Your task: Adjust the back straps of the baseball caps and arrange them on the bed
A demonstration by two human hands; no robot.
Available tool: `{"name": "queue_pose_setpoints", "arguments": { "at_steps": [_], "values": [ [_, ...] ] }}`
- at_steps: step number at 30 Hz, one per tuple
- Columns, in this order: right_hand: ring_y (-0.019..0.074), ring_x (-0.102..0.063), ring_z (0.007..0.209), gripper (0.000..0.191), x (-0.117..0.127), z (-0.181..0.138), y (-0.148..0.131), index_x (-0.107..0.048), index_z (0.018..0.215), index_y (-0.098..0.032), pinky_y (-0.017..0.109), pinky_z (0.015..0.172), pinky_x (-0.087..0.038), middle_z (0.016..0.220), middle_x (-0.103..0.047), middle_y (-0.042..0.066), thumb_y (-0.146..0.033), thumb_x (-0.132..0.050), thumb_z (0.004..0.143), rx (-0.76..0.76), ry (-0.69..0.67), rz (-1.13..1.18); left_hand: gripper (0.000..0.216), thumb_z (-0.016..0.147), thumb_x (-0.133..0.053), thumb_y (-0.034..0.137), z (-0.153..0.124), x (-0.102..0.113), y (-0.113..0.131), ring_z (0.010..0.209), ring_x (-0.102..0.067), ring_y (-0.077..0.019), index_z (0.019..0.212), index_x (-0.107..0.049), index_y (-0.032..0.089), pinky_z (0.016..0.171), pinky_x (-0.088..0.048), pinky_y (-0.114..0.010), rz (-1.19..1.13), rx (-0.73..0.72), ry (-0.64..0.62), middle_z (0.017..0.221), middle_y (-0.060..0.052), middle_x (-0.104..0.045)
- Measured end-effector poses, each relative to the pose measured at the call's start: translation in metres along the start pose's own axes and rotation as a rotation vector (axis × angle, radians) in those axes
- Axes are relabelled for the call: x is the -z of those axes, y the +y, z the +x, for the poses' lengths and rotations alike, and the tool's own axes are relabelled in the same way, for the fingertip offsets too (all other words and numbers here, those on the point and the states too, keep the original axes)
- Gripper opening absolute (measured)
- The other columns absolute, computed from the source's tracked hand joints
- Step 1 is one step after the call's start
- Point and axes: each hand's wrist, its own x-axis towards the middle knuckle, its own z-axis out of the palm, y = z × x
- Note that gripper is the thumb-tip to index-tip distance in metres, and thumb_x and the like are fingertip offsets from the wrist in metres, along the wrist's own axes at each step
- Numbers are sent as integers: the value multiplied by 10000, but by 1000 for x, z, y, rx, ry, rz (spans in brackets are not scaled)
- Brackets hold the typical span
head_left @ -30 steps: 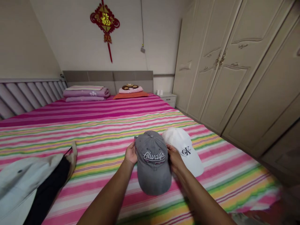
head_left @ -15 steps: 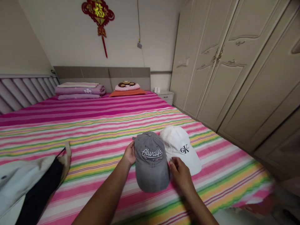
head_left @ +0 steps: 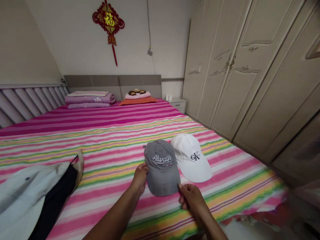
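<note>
A grey baseball cap point(head_left: 162, 181) with "Always" stitched in white lies on the striped bedspread, its brim pointing at me. My left hand point(head_left: 140, 178) is closed on the cap's left edge, where crown and brim meet. At the brim's right corner, my right hand point(head_left: 192, 197) pinches the edge between thumb and fingers. Just right of the grey cap sits a white baseball cap point(head_left: 195, 166) with black "CK" letters, its left side touching or partly behind the grey crown.
Pale and black hats point(head_left: 30, 196) lie at the lower left, cut off by the frame. Folded purple bedding point(head_left: 91, 99) and an orange pillow point(head_left: 138, 101) are by the headboard point(head_left: 105, 81). A cream wardrobe point(head_left: 240, 90) stands along the right, beside a small nightstand point(head_left: 178, 104).
My right hand has moved down from between the two caps to the grey brim's right corner. My left hand has slid slightly lower along the grey cap. The view has tilted slightly.
</note>
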Motion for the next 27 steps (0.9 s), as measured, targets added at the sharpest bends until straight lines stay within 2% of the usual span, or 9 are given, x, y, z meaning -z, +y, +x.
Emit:
{"name": "queue_pose_setpoints", "arguments": {
  "at_steps": [6,12,17,22,27],
  "values": [
    [63,-348,260,375,6,-5,-5,-420,465,-193,198,334,-182,323,-457,-38,-505,-496,659,-14,31,44,242,482,-509,9,-2,-7,1,504,-559,-148,667,-618,120,538,-376,-240,58,9,17,553,-19,-643],
    [61,-314,245,346,13,-7,-2,-404,504,-204,198,323,-150,318,-449,-48,-502,-472,665,-10,65,37,226,507,-515,-21,-7,-12,-1,402,-498,-120,654,-600,128,481,-355,-235,123,49,101,444,20,-580],
    [76,-379,270,304,14,-7,4,-371,539,-217,191,317,-185,340,-470,-54,-483,-465,651,3,75,11,310,546,-520,-45,-10,-9,-1,459,-548,-133,786,-537,152,559,-425,-266,101,40,162,471,37,-578],
    [90,-416,269,301,11,-7,7,-350,517,-221,197,313,-231,334,-461,-59,-474,-459,640,20,31,-39,289,591,-506,-64,-12,-4,1,502,-582,-130,799,-490,137,601,-464,-279,59,38,162,557,-12,-614],
    [91,-429,267,285,2,-8,10,-357,521,-221,201,317,-258,350,-473,-56,-454,-429,667,59,13,-88,286,604,-482,-92,-8,-3,-1,480,-561,-97,802,-501,114,577,-456,-239,60,20,187,565,-7,-590]
  ]
}}
